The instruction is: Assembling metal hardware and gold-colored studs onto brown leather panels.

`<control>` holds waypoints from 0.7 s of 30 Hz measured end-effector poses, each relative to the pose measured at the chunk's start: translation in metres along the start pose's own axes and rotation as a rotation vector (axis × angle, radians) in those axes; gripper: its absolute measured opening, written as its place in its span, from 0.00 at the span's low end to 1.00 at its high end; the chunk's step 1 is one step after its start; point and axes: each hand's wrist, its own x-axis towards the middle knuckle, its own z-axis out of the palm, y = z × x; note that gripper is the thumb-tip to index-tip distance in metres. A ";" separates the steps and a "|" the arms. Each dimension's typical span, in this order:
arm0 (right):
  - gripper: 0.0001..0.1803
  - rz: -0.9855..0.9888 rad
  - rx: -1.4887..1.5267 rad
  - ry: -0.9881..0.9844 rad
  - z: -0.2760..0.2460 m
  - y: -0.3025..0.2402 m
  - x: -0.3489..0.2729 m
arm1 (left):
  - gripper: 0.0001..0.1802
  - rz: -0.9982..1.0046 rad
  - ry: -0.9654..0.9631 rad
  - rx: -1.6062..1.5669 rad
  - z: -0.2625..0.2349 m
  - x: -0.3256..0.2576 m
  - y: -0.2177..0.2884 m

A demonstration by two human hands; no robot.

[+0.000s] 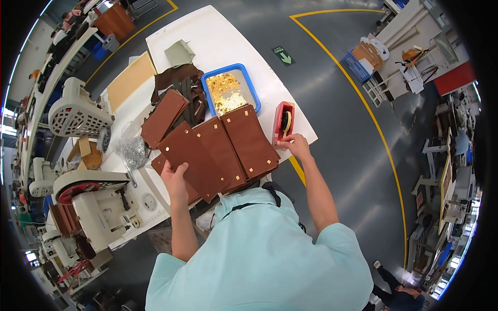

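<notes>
Three brown leather panels point(223, 150) with small gold studs lie fanned out on the white table point(218, 36) in front of me. My left hand point(175, 177) rests on the lower left edge of the nearest panel, fingers spread on it. My right hand point(294, 145) reaches to the red tape dispenser point(282, 123) at the table's right edge and pinches the tape end at its front. A blue tray point(205, 85) of gold metal pieces sits just behind the panels.
More brown leather pieces point(163, 116) and dark strips are stacked at the left, with a green cloth point(179, 53) further back. A clear bag of metal parts point(129, 147) and a white machine point(98, 202) stand at my left. Yellow floor lines run at the right.
</notes>
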 end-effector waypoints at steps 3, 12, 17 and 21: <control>0.14 0.036 0.099 0.024 0.005 0.009 0.003 | 0.18 0.023 -0.002 0.009 0.004 -0.002 0.000; 0.08 -0.194 0.178 0.430 0.029 0.010 -0.014 | 0.17 0.002 -0.077 -0.003 0.016 -0.006 0.004; 0.08 -0.255 0.099 0.558 0.049 0.015 -0.035 | 0.17 -0.029 -0.121 -0.033 0.026 -0.009 0.010; 0.07 -0.368 -0.039 0.608 0.061 0.017 -0.052 | 0.18 -0.033 -0.157 -0.027 0.033 -0.011 0.011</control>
